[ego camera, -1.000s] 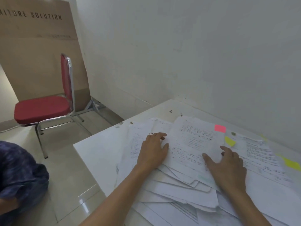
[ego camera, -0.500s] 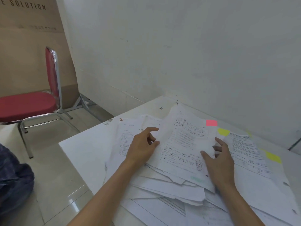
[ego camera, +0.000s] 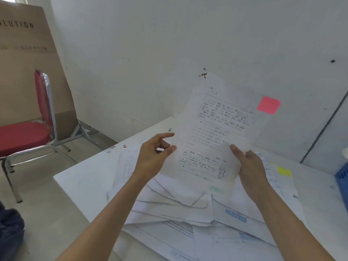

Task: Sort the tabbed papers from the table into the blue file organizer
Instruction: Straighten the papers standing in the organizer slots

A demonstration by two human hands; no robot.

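A printed sheet [ego camera: 214, 132] with a pink tab [ego camera: 269, 105] on its right edge is held up above the table, tilted toward the wall. My left hand [ego camera: 152, 157] pinches its lower left edge between thumb and forefinger. My right hand [ego camera: 250, 166] grips its lower right edge, thumb on the front. Below them a loose pile of papers [ego camera: 188, 208] covers the white table [ego camera: 82, 181]; one sheet there carries a yellow tab [ego camera: 284, 171]. A corner of the blue file organizer [ego camera: 342, 178] shows at the right edge.
A red chair [ego camera: 28, 132] with chrome legs stands on the floor to the left, with a brown cardboard panel [ego camera: 24, 59] leaning behind it. The white wall runs close behind the table. Dark blue cloth [ego camera: 9, 227] shows at the lower left.
The pink-tabbed sheet, flat on the pile a second ago, has been lifted clear of it by both hands. The view has swung right, bringing the blue organizer into sight.
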